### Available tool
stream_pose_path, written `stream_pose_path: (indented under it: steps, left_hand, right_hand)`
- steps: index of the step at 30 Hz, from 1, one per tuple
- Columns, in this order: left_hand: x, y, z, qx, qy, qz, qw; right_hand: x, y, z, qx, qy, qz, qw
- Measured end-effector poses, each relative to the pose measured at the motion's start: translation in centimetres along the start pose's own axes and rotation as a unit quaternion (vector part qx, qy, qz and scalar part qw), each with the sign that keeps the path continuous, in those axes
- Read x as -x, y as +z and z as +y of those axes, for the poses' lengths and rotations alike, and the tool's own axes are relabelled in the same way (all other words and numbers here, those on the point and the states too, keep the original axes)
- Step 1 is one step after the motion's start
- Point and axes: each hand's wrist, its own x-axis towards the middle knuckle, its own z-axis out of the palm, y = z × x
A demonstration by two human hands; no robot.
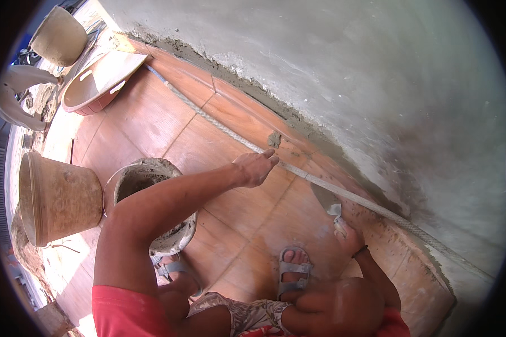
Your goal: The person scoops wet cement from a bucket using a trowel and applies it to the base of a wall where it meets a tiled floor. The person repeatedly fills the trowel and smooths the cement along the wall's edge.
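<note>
Steel trowel (326,200) beside hose (298,171), wall edge.

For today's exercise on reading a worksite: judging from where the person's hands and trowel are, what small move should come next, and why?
Probably sweep the trowel in the right hand toward the small mortar lump and scrape it up. The lump sits loose on the tile floor beside the hose, just beyond the left hand, while the blade looks empty.

Tiled floor (146,126) carries a hose (219,124) along the wall, a mortar blob (274,139), two buckets (152,194) (56,196) and a basin (98,84).
</note>
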Motion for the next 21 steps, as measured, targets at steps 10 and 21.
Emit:
stream_pose_path:
  steps: [10, 21]
  left_hand:
    - [-3.5, 2.6, -1.6, -0.024, -0.031, 0.000, 0.999]
    - [4.1, 0.2, -0.3, -0.023, -0.043, -0.085, 0.995]
  right_hand:
    - [-8.5, 0.1, -3.6, -0.009, -0.063, 0.046, 0.997]
    - [-8.8, 3.5, -7.6, -0.013, -0.108, -0.005, 0.994]
